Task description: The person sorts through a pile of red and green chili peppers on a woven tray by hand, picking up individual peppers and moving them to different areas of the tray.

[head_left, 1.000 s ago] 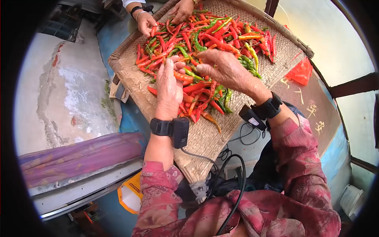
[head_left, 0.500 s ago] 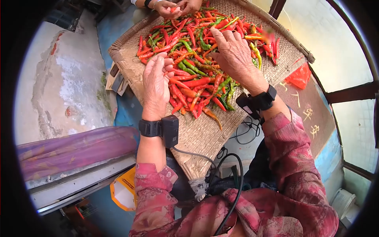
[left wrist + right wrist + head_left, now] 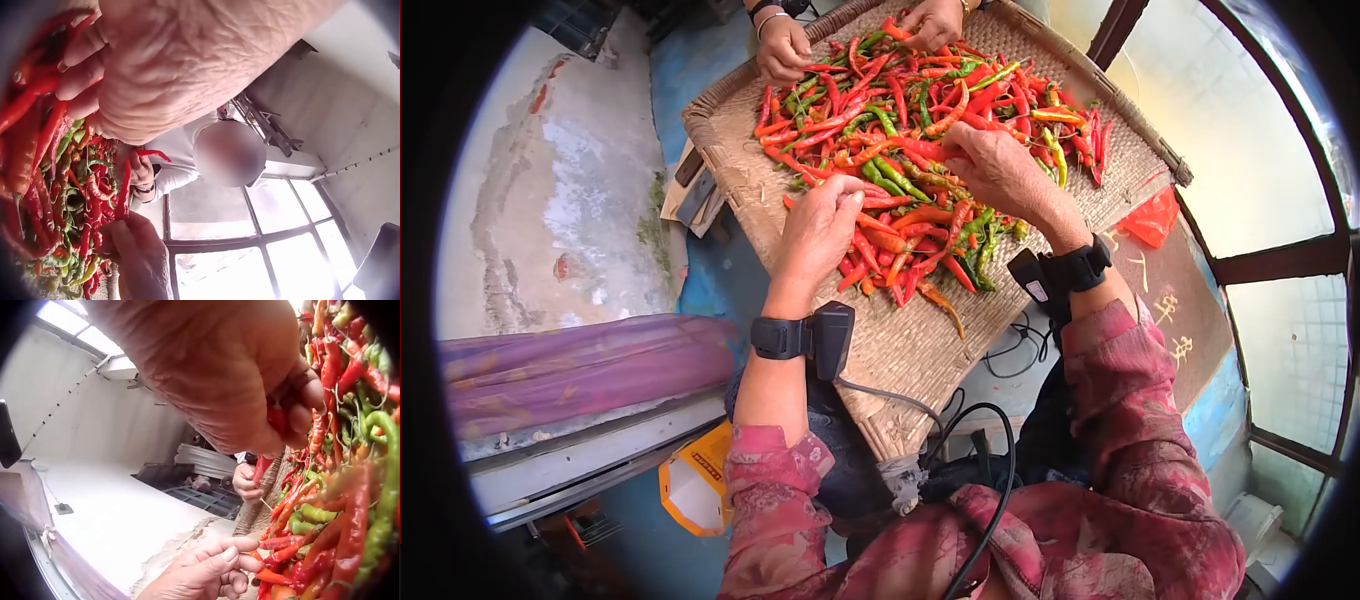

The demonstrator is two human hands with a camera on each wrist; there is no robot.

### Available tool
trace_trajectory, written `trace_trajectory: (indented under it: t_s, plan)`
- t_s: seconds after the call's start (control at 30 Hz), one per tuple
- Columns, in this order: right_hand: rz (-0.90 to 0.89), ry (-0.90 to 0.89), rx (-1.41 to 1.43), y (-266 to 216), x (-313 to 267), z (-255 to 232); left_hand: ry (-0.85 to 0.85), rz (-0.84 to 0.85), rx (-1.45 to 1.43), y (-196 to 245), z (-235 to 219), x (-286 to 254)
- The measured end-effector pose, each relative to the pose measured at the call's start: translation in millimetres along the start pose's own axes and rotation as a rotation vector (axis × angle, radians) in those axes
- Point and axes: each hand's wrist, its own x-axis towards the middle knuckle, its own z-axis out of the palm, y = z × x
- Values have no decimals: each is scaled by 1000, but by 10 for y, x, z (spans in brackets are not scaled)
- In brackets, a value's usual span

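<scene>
My right hand (image 3: pixel 1012 180) is over the middle of a heap of red and green chili peppers (image 3: pixel 920 235) and pinches a red chili pepper (image 3: pixel 124 192), which stands up from the fingertips in the left wrist view. My left hand (image 3: pixel 818 228) is at the near left side of the heap. Its fingers are bent and thumb and forefinger lie close together, with the fingertips right at the chilies in the right wrist view (image 3: pixel 203 570); I cannot tell whether they pinch one. The heap lies on a woven tray (image 3: pixel 890 370).
Across the tray another person's hands (image 3: pixel 785 48) handle chilies, one with a red chili (image 3: pixel 153 154). A red plastic bag (image 3: pixel 1152 217) lies beyond the right rim. Black cables (image 3: pixel 1005 440) hang by the near corner. A purple cloth (image 3: pixel 590 375) covers a ledge at left.
My right hand has drawn back slightly toward me from the heap's far part, with a red chili in its fingers. My left hand has lowered and its fingers have bent in. The other person's hands have moved apart.
</scene>
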Motion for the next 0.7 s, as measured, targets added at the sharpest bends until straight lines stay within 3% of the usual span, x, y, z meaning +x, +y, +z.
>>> trace_trajectory:
  t_s: [0.03, 0.07, 0.1, 0.17, 0.23, 0.27, 0.3, 0.43, 0.5, 0.6, 0.67, 0.7]
  plan:
    - [-1, 103, -23, 62, 28, 2, -5, -25, 37, 30, -16, -14]
    - [-61, 414, -114, 112, 56, 91, -22, -40, 43, 61, -30, -24]
    - [-77, 544, -483, 53, 95, 63, -23, -40, 40, 33, -24, -23]
    - [-89, 423, -368, -83, 109, 126, -26, 25, 78, -41, -22, 4]
    - [-62, -11, -90, -146, 157, 374, -2, -1, 35, 9, -17, 0]
    - [-109, -86, -149, -211, 157, 505, 17, -28, -8, 34, -7, 4]
    - [-210, -78, -224, -195, 130, 659, 12, -23, -8, 34, -6, 7]
    - [-52, 67, -180, -288, 223, 985, 24, -26, -26, 68, -37, -24]
    - [-58, 178, -217, -244, 292, 1056, 47, -53, -18, 38, -35, -10]
    - [-20, 88, -261, -212, 305, 904, 29, -29, -39, 78, -36, -5]
    - [134, 62, -99, -230, 326, 849, 15, -36, -37, 109, -58, -12]
    - [121, 137, -46, -106, 366, 895, 22, -31, -41, 123, -62, -15]
